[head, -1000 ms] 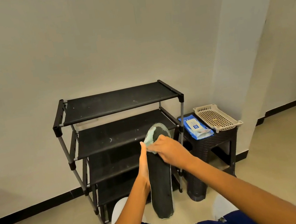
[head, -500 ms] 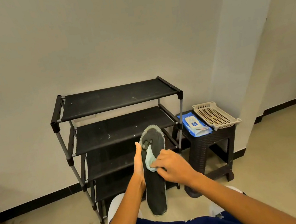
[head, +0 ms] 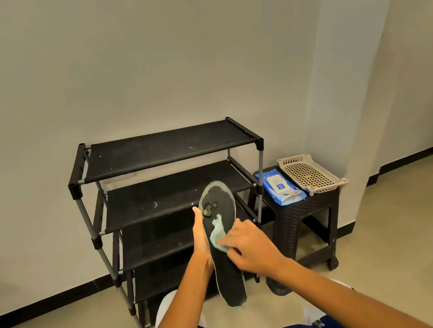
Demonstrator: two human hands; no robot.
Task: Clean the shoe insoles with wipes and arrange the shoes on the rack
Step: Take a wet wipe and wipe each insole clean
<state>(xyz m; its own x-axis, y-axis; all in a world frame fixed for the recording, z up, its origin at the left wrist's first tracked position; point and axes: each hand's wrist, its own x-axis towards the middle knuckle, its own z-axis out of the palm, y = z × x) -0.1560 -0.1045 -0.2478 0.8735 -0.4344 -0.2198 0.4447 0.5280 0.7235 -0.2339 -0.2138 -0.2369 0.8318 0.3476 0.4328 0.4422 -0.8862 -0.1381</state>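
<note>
We hold a dark insole (head: 224, 249) upright in front of us, toe end up, our left hand (head: 200, 240) flat along its left edge with fingers hidden behind it. Our right hand (head: 250, 247) pinches a pale wipe (head: 217, 235) and presses it against the middle of the insole's face. Beyond stands the black shoe rack (head: 163, 155) against the wall. To its right, a dark stool (head: 301, 215) carries a blue wipes pack (head: 280, 186) beside a beige basket (head: 311, 175).

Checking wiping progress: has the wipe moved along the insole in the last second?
Yes. The wipe, in the right hand, went from the insole tip down toward its middle.
</note>
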